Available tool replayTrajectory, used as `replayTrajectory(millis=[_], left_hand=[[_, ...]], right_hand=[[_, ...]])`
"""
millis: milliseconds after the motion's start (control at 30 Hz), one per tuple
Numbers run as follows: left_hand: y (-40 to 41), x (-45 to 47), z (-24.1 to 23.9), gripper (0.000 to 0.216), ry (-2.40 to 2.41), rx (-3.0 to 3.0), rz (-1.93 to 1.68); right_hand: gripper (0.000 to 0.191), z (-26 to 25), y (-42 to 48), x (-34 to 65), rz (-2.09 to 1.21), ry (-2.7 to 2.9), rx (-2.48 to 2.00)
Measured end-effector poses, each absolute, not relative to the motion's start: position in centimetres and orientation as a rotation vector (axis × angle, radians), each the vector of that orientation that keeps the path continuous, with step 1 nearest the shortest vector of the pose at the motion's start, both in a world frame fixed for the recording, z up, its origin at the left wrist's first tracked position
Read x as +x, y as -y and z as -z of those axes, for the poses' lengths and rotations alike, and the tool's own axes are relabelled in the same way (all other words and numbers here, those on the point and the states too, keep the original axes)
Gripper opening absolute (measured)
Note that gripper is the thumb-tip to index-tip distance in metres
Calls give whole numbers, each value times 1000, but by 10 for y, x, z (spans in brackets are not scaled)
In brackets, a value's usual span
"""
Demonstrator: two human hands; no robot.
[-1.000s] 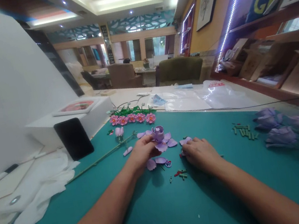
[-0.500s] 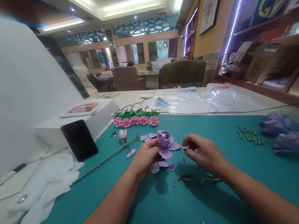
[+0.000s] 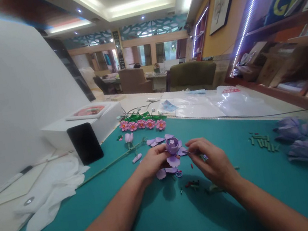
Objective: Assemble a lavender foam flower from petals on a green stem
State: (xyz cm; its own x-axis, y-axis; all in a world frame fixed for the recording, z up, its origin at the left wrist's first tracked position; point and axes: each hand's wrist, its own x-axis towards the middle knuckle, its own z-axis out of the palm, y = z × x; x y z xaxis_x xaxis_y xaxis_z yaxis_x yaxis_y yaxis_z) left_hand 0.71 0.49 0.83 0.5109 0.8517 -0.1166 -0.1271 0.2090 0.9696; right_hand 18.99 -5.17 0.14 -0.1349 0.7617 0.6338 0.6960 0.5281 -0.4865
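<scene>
A purple toy flower (image 3: 172, 146) with a cupped centre and spread petals is held up by my left hand (image 3: 156, 160), its fingers closed on the flower's left side. Just right of it, my right hand (image 3: 208, 157) pinches a small purple petal piece (image 3: 187, 152) between thumb and fingers, close to the flower's edge. Loose purple petals (image 3: 156, 141) lie behind the flower, and more petals (image 3: 162, 174) rest below my left hand. Small red and green pieces (image 3: 192, 184) are scattered on the green mat (image 3: 172, 223) beneath my hands.
Pink flowers (image 3: 141, 124) stand in a row at the mat's back. A long green stem (image 3: 111, 164) and a black phone (image 3: 85, 143) are at left, beside white tissue (image 3: 55, 199). Green pieces (image 3: 262, 142) and finished-looking purple flowers (image 3: 305, 147) lie at right. Clear plastic (image 3: 222, 102) covers the far table.
The view has shifted slightly, so the scene sits a little further right. The flower is tipped more toward me, and the piece in my right hand has turned and come nearer its petals.
</scene>
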Motion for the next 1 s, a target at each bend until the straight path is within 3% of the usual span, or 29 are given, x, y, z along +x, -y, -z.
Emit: replayTrajectory(millis=[167,1000], left_hand=[[-6,7,-6,28,-784,1142,-777],[-14,9,6,29,-796,1088,-795]], right_hand=[[15,-7,55,188,15,1821,-1204],[22,3,44,191,-344,1714,-1289]])
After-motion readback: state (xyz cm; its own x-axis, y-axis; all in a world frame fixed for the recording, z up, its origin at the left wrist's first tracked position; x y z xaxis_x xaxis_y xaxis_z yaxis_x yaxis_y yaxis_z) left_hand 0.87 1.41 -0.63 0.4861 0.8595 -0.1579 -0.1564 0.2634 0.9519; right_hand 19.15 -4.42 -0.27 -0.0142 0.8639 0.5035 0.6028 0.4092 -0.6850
